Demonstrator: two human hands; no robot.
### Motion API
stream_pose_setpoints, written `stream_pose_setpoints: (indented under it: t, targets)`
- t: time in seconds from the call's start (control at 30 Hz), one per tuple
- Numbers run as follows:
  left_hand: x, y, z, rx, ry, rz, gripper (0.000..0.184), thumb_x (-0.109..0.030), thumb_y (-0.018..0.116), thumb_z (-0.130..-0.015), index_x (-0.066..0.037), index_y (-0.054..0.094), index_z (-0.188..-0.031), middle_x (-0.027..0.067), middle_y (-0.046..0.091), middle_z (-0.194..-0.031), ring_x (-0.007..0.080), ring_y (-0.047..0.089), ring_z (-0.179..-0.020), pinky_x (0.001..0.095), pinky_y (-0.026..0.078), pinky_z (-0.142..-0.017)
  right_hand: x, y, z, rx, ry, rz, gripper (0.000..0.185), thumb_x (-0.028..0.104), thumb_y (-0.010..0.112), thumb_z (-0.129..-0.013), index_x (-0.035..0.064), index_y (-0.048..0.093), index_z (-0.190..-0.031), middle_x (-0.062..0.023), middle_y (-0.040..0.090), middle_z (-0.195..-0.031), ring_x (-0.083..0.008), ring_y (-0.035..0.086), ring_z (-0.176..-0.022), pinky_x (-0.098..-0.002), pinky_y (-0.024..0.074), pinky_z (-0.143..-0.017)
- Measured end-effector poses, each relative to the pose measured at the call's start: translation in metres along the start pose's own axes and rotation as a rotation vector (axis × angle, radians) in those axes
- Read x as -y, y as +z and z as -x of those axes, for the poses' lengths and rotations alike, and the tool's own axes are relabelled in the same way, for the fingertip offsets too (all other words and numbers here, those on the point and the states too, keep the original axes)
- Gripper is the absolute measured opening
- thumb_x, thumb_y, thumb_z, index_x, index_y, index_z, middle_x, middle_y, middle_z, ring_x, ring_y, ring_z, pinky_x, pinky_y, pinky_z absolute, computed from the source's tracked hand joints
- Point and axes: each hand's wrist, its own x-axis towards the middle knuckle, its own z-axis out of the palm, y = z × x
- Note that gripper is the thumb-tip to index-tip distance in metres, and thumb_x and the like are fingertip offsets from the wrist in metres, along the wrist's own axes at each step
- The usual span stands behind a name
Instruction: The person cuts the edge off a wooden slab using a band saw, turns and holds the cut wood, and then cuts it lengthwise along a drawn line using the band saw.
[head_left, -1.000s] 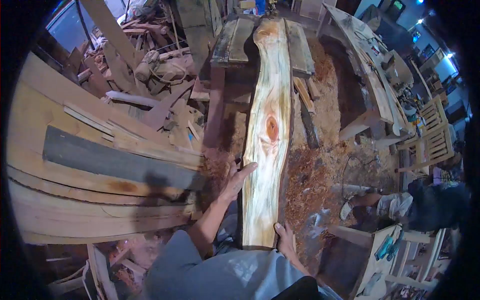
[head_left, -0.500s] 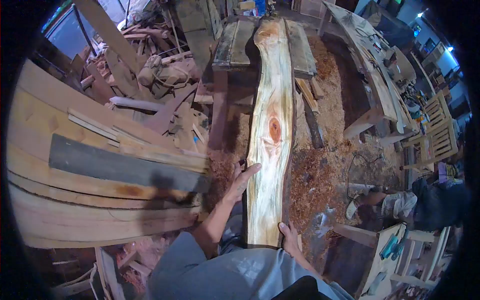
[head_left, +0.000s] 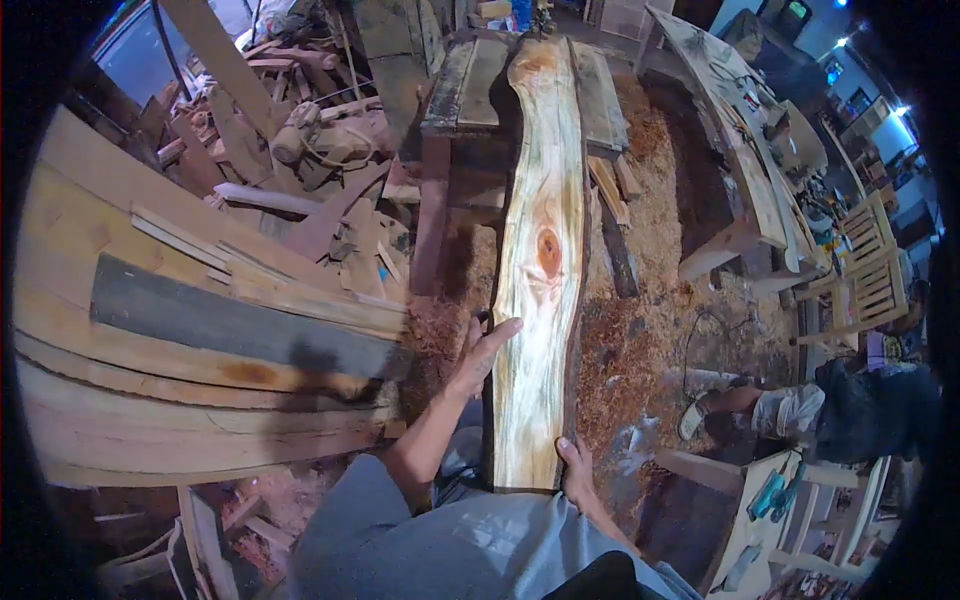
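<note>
A long live-edge wood slab (head_left: 540, 360) with dark wavy edges and a reddish knot runs away from my body. Its far end lies on a low wooden workbench (head_left: 465, 85), and its near end is at my waist. My left hand (head_left: 485, 350) grips the slab's left edge, thumb lying on the top face and the other fingers hidden at the side and below. At the near right corner, my right hand (head_left: 575, 468) clasps the edge with its thumb on top; its remaining fingers are mostly out of sight.
Wide planks (head_left: 200, 400) are stacked at left, beside a heap of scrap wood (head_left: 340, 140). Shavings (head_left: 640, 340) cover the floor. On the right are a long bench (head_left: 720, 120), a slatted chair (head_left: 865, 260), a person's leg (head_left: 735, 400) and a wooden frame carrying a green tool (head_left: 768, 495).
The surroundings have shifted slightly left in view, as the camera turned a little. Both hands keep the same hold on the slab, which stays almost where it was.
</note>
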Motion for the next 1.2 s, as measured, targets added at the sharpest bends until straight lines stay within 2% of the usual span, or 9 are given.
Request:
stream_pose_setpoints:
  t: [0.1, 0.37, 0.5, 0.7, 0.9, 0.97, 1.1, 1.17, 1.2]
  targets:
    - [0.018, -0.008, -0.019, 0.027, 0.059, -0.02, 0.141, -0.052, 0.085, -0.073, 0.016, -0.008, -0.154, 0.0295, 0.036, -0.155, 0.0316, 0.039, -0.144, 0.039, 0.034, -0.117, -0.01, -0.005, -0.006, 0.002, -0.024, 0.009, 0.081, 0.049, 0.065, -0.089, -0.009, 0.048, -0.144, -0.0255, 0.062, -0.133, -0.0323, 0.059, -0.122, -0.0385, 0.0416, -0.107]
    - [0.014, -0.001, -0.02, 0.077, 0.107, -0.017, 0.11, -0.049, 0.083, -0.076, 0.006, 0.027, -0.152, 0.0214, 0.051, -0.143, 0.0296, 0.048, -0.135, 0.0398, 0.037, -0.113, -0.023, -0.009, -0.018, 0.001, -0.034, -0.057, 0.073, 0.047, 0.066, -0.09, -0.0068, 0.052, -0.138, -0.0214, 0.064, -0.128, -0.03, 0.059, -0.117, -0.0393, 0.0425, -0.105]
    - [0.018, 0.001, -0.018, 0.001, 0.06, -0.016, 0.105, -0.045, 0.083, -0.078, 0.006, 0.029, -0.151, 0.0203, 0.053, -0.141, 0.0288, 0.051, -0.131, 0.0397, 0.04, -0.111, 0.027, 0.001, 0.003, -0.001, 0.024, -0.057, 0.073, 0.044, 0.067, -0.091, -0.0065, 0.049, -0.14, -0.0195, 0.062, -0.131, -0.0289, 0.059, -0.116, -0.0383, 0.0425, -0.105]
    - [0.02, 0.0, -0.023, 0.031, 0.129, 0.022, 0.092, -0.04, 0.082, -0.08, 0.003, 0.038, -0.147, 0.0176, 0.057, -0.136, 0.0265, 0.056, -0.125, 0.0404, 0.044, -0.107, -0.039, -0.019, -0.031, 0.022, -0.009, -0.025, 0.076, 0.046, 0.067, -0.09, -0.0048, 0.048, -0.144, -0.0223, 0.063, -0.131, -0.0304, 0.058, -0.12, -0.0393, 0.0405, -0.108]
    - [0.026, 0.001, -0.027, 0.055, 0.067, 0.1, 0.085, -0.04, 0.081, -0.082, 0.003, 0.044, -0.145, 0.0166, 0.061, -0.131, 0.0251, 0.06, -0.118, 0.039, 0.047, -0.105, -0.031, -0.015, -0.028, 0.011, -0.02, -0.058, 0.071, 0.044, 0.066, -0.091, -0.0053, 0.051, -0.14, -0.0211, 0.064, -0.129, -0.0301, 0.059, -0.119, -0.0395, 0.0412, -0.107]
    - [0.019, -0.003, -0.028, 0.185, 0.113, 0.039, 0.125, -0.047, 0.084, -0.077, 0.012, 0.006, -0.156, 0.0251, 0.051, -0.142, 0.0297, 0.056, -0.126, 0.0423, 0.047, -0.106, -0.027, -0.014, -0.027, 0.028, -0.052, -0.05, 0.07, 0.044, 0.066, -0.092, -0.0052, 0.052, -0.14, -0.0207, 0.064, -0.129, -0.03, 0.059, -0.118, -0.0393, 0.0416, -0.107]
    - [0.017, 0.003, -0.015, 0.143, 0.049, 0.056, 0.135, -0.049, 0.084, -0.076, 0.014, -0.005, -0.156, 0.0279, 0.045, -0.147, 0.0319, 0.053, -0.13, 0.0419, 0.043, -0.11, 0.005, -0.008, -0.009, 0.018, -0.058, 0.028, 0.067, 0.043, 0.064, -0.094, -0.0057, 0.053, -0.138, -0.0205, 0.065, -0.127, -0.0293, 0.059, -0.117, -0.0389, 0.0422, -0.105]
    - [0.027, 0.001, -0.024, -0.006, 0.029, 0.047, 0.112, -0.046, 0.085, -0.076, 0.009, 0.024, -0.153, 0.023, 0.049, -0.144, 0.0295, 0.054, -0.129, 0.0396, 0.044, -0.109, 0.006, -0.01, -0.008, 0.021, -0.044, 0.024, 0.067, 0.044, 0.064, -0.094, -0.0062, 0.053, -0.137, -0.0209, 0.064, -0.127, -0.0289, 0.059, -0.116, -0.0387, 0.0424, -0.105]
    - [0.032, 0.001, -0.026, -0.002, 0.032, 0.05, 0.112, -0.046, 0.085, -0.076, 0.009, 0.024, -0.153, 0.023, 0.049, -0.144, 0.0295, 0.054, -0.129, 0.0396, 0.044, -0.109, 0.008, -0.011, -0.007, 0.022, -0.029, 0.02, 0.067, 0.044, 0.064, -0.094, -0.0066, 0.053, -0.136, -0.0213, 0.064, -0.127, -0.0285, 0.059, -0.116, -0.0386, 0.0425, -0.105]
